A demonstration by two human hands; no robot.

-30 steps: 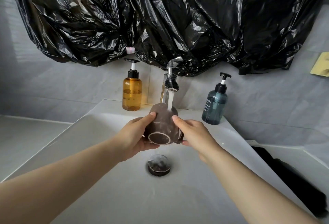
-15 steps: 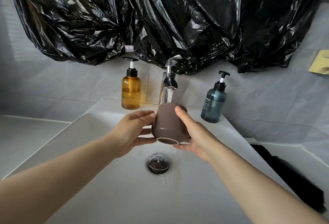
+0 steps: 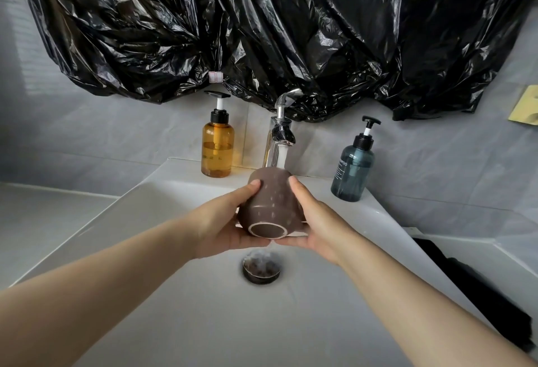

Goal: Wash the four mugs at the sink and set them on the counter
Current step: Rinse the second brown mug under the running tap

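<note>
In my remote view, the brown mug [image 3: 269,203] is held tipped on its side above the white sink [image 3: 174,294] — pale-ringed base toward me, mouth turned away at the running water — its matte wall speckled with droplets, clear of the basin.

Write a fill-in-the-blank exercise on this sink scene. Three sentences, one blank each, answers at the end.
1. The left hand and right hand hold the brown mug with its ____ toward the camera.
2. The amber bottle stands to the ____ of the tap.
3. Water streams onto the mug, so the tap is turned ____.

Missing words: base; left; on.
</note>
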